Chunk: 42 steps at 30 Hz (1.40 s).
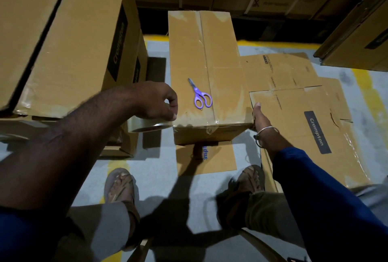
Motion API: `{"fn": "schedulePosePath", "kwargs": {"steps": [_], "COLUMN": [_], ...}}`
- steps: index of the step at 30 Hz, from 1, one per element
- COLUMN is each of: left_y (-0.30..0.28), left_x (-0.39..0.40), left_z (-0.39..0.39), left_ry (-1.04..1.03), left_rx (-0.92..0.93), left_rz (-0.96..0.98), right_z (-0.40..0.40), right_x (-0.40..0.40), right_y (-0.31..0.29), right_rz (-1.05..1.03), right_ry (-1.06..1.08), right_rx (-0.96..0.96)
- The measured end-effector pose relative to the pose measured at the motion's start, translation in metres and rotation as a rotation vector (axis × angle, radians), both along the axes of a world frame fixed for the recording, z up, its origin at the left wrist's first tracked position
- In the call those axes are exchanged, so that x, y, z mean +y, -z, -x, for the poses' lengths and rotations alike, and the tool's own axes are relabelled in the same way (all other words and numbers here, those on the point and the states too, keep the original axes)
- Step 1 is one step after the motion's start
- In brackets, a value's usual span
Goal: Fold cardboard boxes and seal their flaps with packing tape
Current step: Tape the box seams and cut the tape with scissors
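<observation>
A folded cardboard box (222,58) stands on the floor in front of me, its top seam covered with clear tape. Purple scissors (200,95) lie on its lid near the front. My left hand (156,102) is closed on a roll of clear packing tape (147,125) at the box's near left corner. My right hand (259,118), a metal bangle on its wrist, grips the box's near right corner, thumb up along the edge.
Tall taped boxes (69,41) rise close on the left. Flattened Crompton cartons (304,115) lie on the floor to the right, another flat piece (218,159) under the box. Stacked cartons line the back and far right. My sandalled feet (120,186) rest on grey floor.
</observation>
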<state>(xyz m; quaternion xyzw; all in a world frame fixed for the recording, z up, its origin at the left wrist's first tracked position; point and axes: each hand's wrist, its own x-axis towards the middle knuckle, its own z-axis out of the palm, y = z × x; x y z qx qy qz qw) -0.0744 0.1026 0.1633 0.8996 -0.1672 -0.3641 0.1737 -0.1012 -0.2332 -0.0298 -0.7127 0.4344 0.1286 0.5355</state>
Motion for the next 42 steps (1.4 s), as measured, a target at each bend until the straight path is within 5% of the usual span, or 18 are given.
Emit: {"fn": "schedulePosePath", "kwargs": {"steps": [3, 6, 10, 15, 27, 33, 42], "left_y": [0.000, 0.001, 0.001, -0.002, 0.002, -0.011, -0.079], "left_x": [0.001, -0.001, -0.003, 0.001, 0.001, 0.010, 0.026], "left_z": [-0.001, -0.002, -0.001, -0.001, -0.003, 0.010, 0.094], "left_ry": [-0.018, -0.030, -0.061, -0.112, -0.107, -0.121, -0.412], "left_rx": [-0.012, -0.033, -0.075, -0.094, -0.096, -0.095, -0.270], "left_rz": [0.007, 0.019, 0.047, 0.085, 0.101, 0.184, 0.506], "right_z": [-0.010, -0.021, -0.034, -0.039, -0.058, -0.016, 0.077], "right_x": [0.012, 0.049, 0.100, 0.131, 0.137, 0.120, 0.141], "right_y": [-0.018, -0.030, -0.016, -0.004, -0.025, -0.061, -0.173], "right_rz": [0.447, 0.599, 0.689, 0.811, 0.751, 0.476, 0.357], "right_ry": [-0.114, -0.315, -0.667, -0.703, -0.639, -0.444, -0.432], "right_rx": [-0.300, -0.485, -0.301, -0.168, -0.094, -0.096, -0.395]}}
